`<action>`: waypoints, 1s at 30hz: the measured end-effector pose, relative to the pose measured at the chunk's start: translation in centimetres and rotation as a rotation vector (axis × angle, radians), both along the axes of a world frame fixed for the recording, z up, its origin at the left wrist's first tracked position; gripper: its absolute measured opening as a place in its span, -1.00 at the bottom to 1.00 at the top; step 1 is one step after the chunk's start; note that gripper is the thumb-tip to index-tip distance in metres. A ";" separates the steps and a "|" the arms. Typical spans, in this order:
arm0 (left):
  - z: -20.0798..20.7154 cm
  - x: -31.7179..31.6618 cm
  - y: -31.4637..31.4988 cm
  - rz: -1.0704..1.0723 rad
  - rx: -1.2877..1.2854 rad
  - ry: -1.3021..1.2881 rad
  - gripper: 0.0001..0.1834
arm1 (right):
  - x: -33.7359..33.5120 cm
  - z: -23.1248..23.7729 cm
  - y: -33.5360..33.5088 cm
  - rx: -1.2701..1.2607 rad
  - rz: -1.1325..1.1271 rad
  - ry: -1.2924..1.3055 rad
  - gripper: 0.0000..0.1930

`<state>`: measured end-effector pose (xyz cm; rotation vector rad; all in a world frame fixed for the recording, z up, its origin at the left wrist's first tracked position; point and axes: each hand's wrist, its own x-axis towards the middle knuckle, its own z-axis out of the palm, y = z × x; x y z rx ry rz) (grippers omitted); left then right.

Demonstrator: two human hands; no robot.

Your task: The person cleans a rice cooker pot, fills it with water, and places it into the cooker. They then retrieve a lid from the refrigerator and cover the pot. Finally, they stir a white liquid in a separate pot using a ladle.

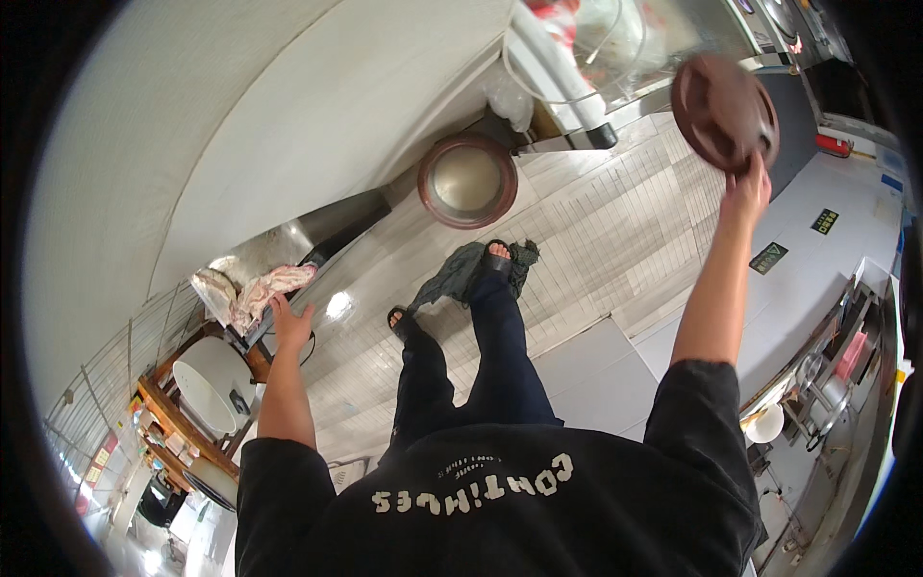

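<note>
My right hand (748, 192) is raised at the right and grips a round brown lid (702, 120) by its edge; the lid is slightly blurred. On the floor ahead stands an uncovered brown bucket (509, 188), pale inside; whether that is liquid or its bottom I cannot tell. My left hand (291, 327) is stretched out at the left with fingers apart. It is right beside a crumpled pinkish-white cloth (274, 287) on a metal surface, and whether it touches the cloth is unclear.
Under my feet lies a dark green cloth (450, 274) on the tiled floor. A white tub (207, 383) and a wire rack (125, 356) stand at the left. A red fire extinguisher (833, 145) is at the far right. White-edged equipment (577, 91) juts out beyond the bucket.
</note>
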<state>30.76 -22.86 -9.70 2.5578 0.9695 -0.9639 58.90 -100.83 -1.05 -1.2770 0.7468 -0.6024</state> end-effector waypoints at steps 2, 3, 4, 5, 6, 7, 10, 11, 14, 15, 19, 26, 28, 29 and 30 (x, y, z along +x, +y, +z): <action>0.1 -0.1 -0.5 -0.027 0.047 0.012 0.09 | -8.1 -0.9 0.1 -0.001 -0.077 0.072 -0.68; 0.1 0.0 -0.8 -0.049 0.088 0.021 0.09 | -12.3 -2.0 0.6 0.017 -0.009 0.071 -0.66; 0.2 -0.1 -1.2 -0.052 0.121 0.014 0.09 | -16.5 -3.7 1.6 0.015 0.054 0.130 -0.63; 0.2 -0.1 -1.6 -0.083 0.157 0.034 0.08 | -20.2 -5.7 3.0 0.038 0.049 0.235 -0.65; 0.2 -0.1 -1.9 -0.096 0.185 0.037 0.07 | -23.3 -8.3 5.2 0.002 0.014 0.340 -0.68; 0.3 -0.1 -2.1 -0.100 0.209 0.028 0.07 | -25.6 -11.2 8.1 0.080 -0.080 0.368 -0.67; 0.3 -0.5 -2.5 -0.177 0.281 0.016 0.04 | -27.0 -18.2 16.3 -0.061 0.184 0.633 -0.67; 0.3 -0.7 -2.4 -0.192 0.290 0.006 0.03 | -26.4 -19.8 19.2 0.067 0.263 0.552 -0.67; 0.1 -1.6 -2.2 -0.263 0.312 -0.086 0.02 | -20.7 -24.8 27.6 0.209 0.244 0.536 -0.64; 0.0 -1.8 -2.1 -0.286 0.321 -0.118 0.02 | -18.8 -26.0 29.9 0.260 0.239 0.504 -0.63; -0.6 -2.5 -1.8 -0.314 0.336 -0.184 0.00 | -14.3 -28.8 33.9 -0.032 0.261 0.607 -0.61; -1.2 -2.6 -2.0 -0.308 0.379 -0.178 0.00 | -13.6 -28.8 33.8 -0.607 0.376 0.956 -0.46; -1.2 -2.5 -2.0 -0.315 0.392 -0.174 -0.01 | -13.3 -29.1 33.6 -0.565 0.388 0.934 -0.44; -1.2 -2.4 -2.0 -0.314 0.392 -0.172 -0.01 | -13.2 -29.4 33.3 -0.581 0.389 0.959 -0.43; -1.1 -2.3 -2.0 -0.304 0.382 -0.150 -0.01 | -13.2 -29.8 33.0 -0.606 0.393 0.954 -0.42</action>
